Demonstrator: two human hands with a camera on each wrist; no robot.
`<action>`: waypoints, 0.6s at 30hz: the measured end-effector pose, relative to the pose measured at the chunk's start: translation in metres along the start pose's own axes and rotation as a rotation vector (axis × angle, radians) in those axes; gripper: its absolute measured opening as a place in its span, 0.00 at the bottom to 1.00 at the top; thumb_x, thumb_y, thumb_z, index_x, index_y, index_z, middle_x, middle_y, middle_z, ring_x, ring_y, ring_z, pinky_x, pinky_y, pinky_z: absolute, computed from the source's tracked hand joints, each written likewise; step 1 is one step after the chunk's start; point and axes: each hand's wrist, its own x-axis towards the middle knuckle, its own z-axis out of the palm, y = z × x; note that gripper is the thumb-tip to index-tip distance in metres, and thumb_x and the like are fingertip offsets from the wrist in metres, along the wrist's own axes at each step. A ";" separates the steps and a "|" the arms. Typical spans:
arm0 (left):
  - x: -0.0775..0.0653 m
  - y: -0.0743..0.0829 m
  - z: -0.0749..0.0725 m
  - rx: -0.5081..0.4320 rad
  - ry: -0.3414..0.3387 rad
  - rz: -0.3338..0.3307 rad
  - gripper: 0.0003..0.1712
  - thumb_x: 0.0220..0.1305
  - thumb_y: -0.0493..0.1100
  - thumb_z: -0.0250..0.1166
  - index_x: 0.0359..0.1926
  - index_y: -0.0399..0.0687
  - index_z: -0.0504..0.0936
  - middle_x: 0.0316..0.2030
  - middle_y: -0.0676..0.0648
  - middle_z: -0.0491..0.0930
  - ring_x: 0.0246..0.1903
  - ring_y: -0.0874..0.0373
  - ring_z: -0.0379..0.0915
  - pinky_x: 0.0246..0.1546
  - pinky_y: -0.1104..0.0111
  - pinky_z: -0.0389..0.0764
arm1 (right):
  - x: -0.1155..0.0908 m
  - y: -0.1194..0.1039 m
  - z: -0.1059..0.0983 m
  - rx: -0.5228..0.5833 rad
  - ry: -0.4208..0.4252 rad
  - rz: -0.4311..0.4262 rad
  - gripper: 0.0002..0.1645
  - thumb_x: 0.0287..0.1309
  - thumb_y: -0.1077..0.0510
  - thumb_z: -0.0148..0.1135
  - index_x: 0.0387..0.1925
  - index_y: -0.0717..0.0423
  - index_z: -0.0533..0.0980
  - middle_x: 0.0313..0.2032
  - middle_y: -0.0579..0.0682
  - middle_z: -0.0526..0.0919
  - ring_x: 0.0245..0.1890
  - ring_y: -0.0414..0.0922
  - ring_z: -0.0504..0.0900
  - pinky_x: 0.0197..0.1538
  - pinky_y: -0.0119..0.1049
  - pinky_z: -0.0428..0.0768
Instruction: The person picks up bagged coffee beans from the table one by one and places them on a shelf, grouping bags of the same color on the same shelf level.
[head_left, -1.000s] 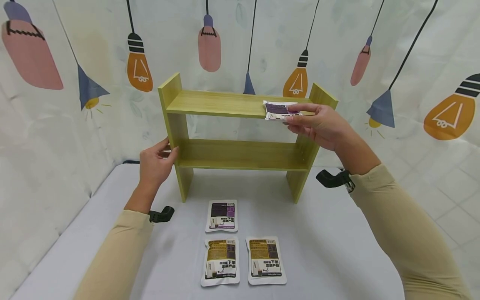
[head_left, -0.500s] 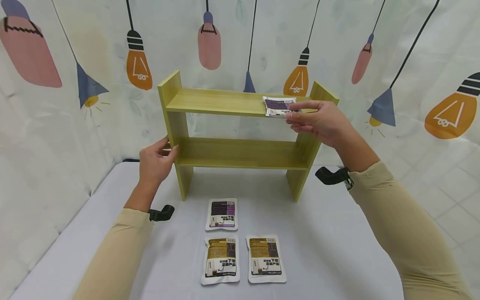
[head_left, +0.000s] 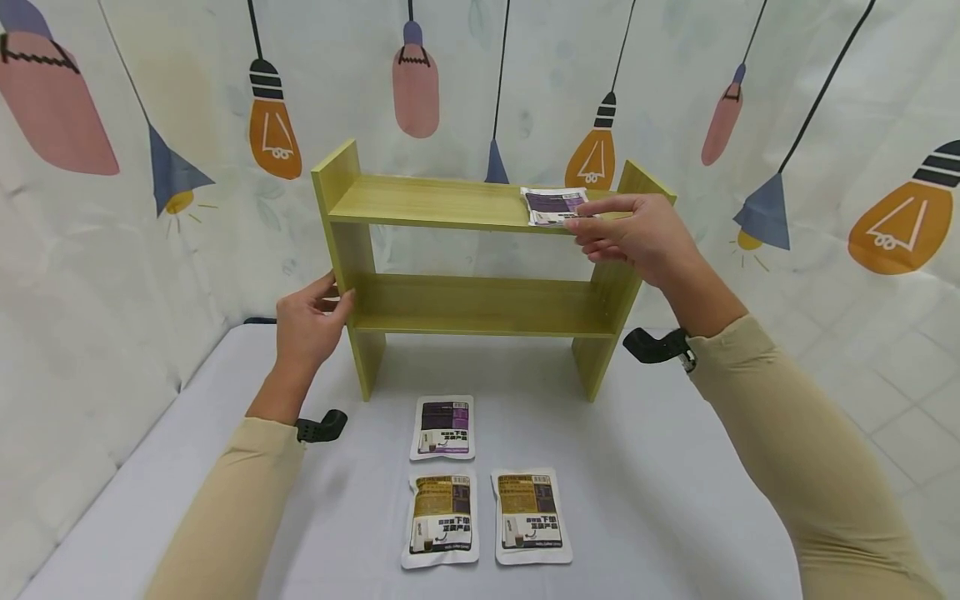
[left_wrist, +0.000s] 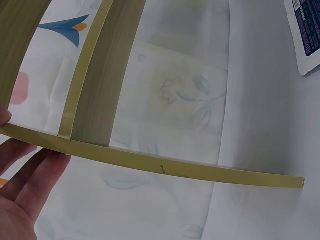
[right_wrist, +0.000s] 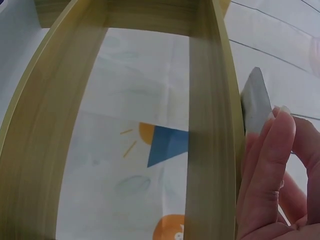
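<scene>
With its thumb and fingers, my right hand [head_left: 633,237] pinches the right side of a purple-and-white pouch [head_left: 551,207] at the upper board of a small two-tier wooden shelf [head_left: 427,204]. In the right wrist view the pouch [right_wrist: 256,100] shows as a pale flat shape right beside the board's front edge. My left hand [head_left: 311,325] grips the shelf's left side panel, its thumb in front and its other fingers behind. The left wrist view has those fingers [left_wrist: 47,175] along the panel's edge [left_wrist: 160,166].
On the white-covered table [head_left: 637,500] in front of the shelf lie another purple pouch [head_left: 442,427] and two brown-and-white pouches, one left [head_left: 441,521] and one right [head_left: 532,517]. A curtain printed with lamps [head_left: 450,67] hangs close behind the shelf.
My right hand has shifted the pouch slightly back and left over the upper board, and the pouch lies lower against it. The left hand keeps its grip on the side panel.
</scene>
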 end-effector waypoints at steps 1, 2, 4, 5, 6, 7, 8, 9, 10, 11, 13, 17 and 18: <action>0.000 0.000 0.000 0.001 0.000 -0.001 0.26 0.72 0.50 0.63 0.69 0.55 0.77 0.55 0.40 0.86 0.44 0.41 0.87 0.32 0.91 0.72 | 0.000 0.000 0.000 -0.005 0.003 -0.001 0.36 0.46 0.51 0.82 0.58 0.57 0.83 0.34 0.48 0.90 0.27 0.44 0.88 0.35 0.31 0.87; 0.000 0.000 0.000 0.001 0.000 0.000 0.26 0.72 0.49 0.63 0.69 0.55 0.77 0.55 0.39 0.86 0.44 0.41 0.87 0.32 0.92 0.72 | 0.001 0.000 0.000 -0.007 0.004 0.000 0.36 0.46 0.51 0.82 0.59 0.57 0.83 0.34 0.48 0.90 0.27 0.44 0.88 0.34 0.31 0.87; -0.001 0.001 0.000 0.001 0.002 0.003 0.26 0.72 0.49 0.63 0.69 0.55 0.77 0.55 0.39 0.86 0.44 0.41 0.87 0.32 0.92 0.72 | 0.001 0.000 0.000 -0.012 0.005 0.000 0.37 0.46 0.50 0.82 0.59 0.57 0.83 0.33 0.48 0.90 0.26 0.44 0.88 0.34 0.31 0.87; -0.001 0.001 0.000 0.001 0.002 0.003 0.26 0.72 0.49 0.63 0.69 0.55 0.77 0.55 0.39 0.86 0.44 0.40 0.87 0.32 0.92 0.72 | 0.002 0.000 0.000 -0.016 0.005 0.001 0.37 0.46 0.50 0.82 0.59 0.57 0.83 0.33 0.48 0.90 0.27 0.44 0.89 0.34 0.31 0.87; -0.001 0.001 0.000 0.001 0.001 0.002 0.26 0.72 0.49 0.63 0.69 0.55 0.77 0.55 0.39 0.86 0.44 0.40 0.87 0.32 0.92 0.72 | 0.002 0.000 0.000 -0.020 0.003 0.004 0.36 0.46 0.50 0.82 0.59 0.57 0.82 0.33 0.49 0.90 0.27 0.44 0.89 0.34 0.31 0.87; -0.001 0.001 0.000 -0.001 0.000 0.001 0.26 0.72 0.49 0.63 0.69 0.54 0.77 0.55 0.39 0.86 0.44 0.40 0.87 0.32 0.92 0.72 | 0.002 -0.001 0.000 -0.024 0.002 0.007 0.36 0.47 0.50 0.82 0.59 0.56 0.82 0.33 0.49 0.90 0.27 0.44 0.89 0.34 0.31 0.87; -0.001 0.001 0.000 -0.002 -0.001 0.001 0.26 0.72 0.49 0.63 0.69 0.54 0.77 0.55 0.39 0.86 0.44 0.40 0.87 0.31 0.92 0.72 | 0.003 -0.001 -0.001 -0.029 0.001 0.009 0.35 0.48 0.50 0.81 0.59 0.56 0.82 0.33 0.49 0.91 0.27 0.44 0.89 0.34 0.31 0.87; -0.001 0.001 0.000 -0.003 -0.001 0.000 0.26 0.72 0.49 0.63 0.69 0.54 0.77 0.55 0.39 0.86 0.44 0.40 0.87 0.31 0.92 0.72 | 0.003 -0.002 -0.001 -0.039 0.001 0.012 0.35 0.48 0.50 0.80 0.58 0.56 0.83 0.33 0.49 0.91 0.28 0.44 0.89 0.35 0.31 0.87; -0.001 0.001 0.000 -0.003 -0.002 -0.001 0.26 0.72 0.49 0.63 0.69 0.55 0.77 0.55 0.39 0.86 0.44 0.40 0.87 0.31 0.92 0.72 | 0.003 -0.002 -0.001 -0.050 0.002 0.017 0.34 0.49 0.49 0.80 0.58 0.56 0.83 0.33 0.49 0.91 0.28 0.44 0.89 0.35 0.31 0.87; -0.001 0.001 0.000 -0.005 -0.002 -0.001 0.26 0.72 0.49 0.63 0.69 0.55 0.77 0.55 0.39 0.86 0.44 0.40 0.87 0.31 0.92 0.72 | 0.004 -0.003 -0.001 -0.059 0.002 0.022 0.33 0.50 0.49 0.80 0.58 0.55 0.83 0.33 0.49 0.91 0.28 0.44 0.89 0.35 0.31 0.87; -0.001 0.001 0.000 -0.005 0.000 0.000 0.26 0.72 0.49 0.63 0.69 0.54 0.77 0.55 0.39 0.86 0.44 0.40 0.87 0.31 0.92 0.72 | 0.005 -0.004 -0.002 -0.080 0.002 0.029 0.32 0.51 0.48 0.79 0.58 0.55 0.83 0.32 0.48 0.91 0.28 0.44 0.89 0.36 0.31 0.87; -0.001 0.002 0.000 -0.008 -0.001 -0.002 0.26 0.72 0.49 0.63 0.69 0.54 0.77 0.55 0.38 0.86 0.44 0.40 0.87 0.31 0.92 0.72 | 0.006 -0.005 -0.001 -0.116 0.009 0.035 0.32 0.51 0.48 0.79 0.57 0.53 0.84 0.31 0.48 0.90 0.27 0.43 0.88 0.35 0.31 0.87; -0.001 0.002 0.000 -0.009 -0.002 -0.003 0.26 0.72 0.49 0.63 0.69 0.54 0.77 0.55 0.38 0.86 0.44 0.40 0.87 0.31 0.92 0.73 | 0.007 -0.005 -0.001 -0.124 0.007 0.032 0.32 0.51 0.47 0.79 0.57 0.53 0.83 0.30 0.48 0.90 0.26 0.43 0.88 0.34 0.30 0.87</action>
